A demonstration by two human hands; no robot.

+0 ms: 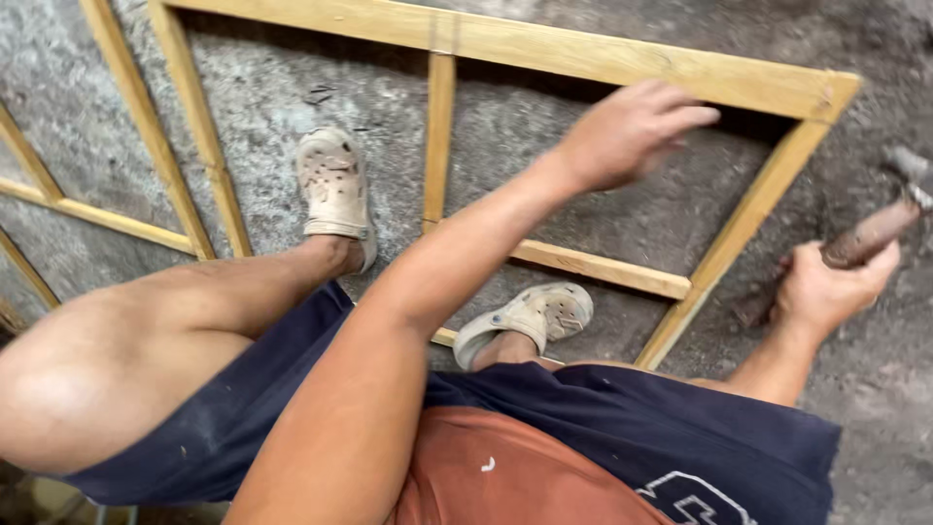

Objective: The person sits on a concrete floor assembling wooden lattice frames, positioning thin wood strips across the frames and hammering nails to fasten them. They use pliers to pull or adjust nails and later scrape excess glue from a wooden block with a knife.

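Observation:
My left hand (630, 131) stretches forward over a light wooden frame (583, 53) lying on the ground, fingers apart and holding nothing, hovering just below the frame's far rail near its right corner. My right hand (826, 287) is outside the frame's slanted right rail, gripping the brown handle of a hammer (870, 233) whose metal head points up and to the right. The frame has a vertical centre bar (439, 136) and a lower cross bar (603, 267).
My feet in beige clogs (335, 190) (530, 316) stand inside the frame on rough grey concrete. A second wooden frame (146, 122) lies to the left. My bare knees and dark shorts fill the lower part of the view.

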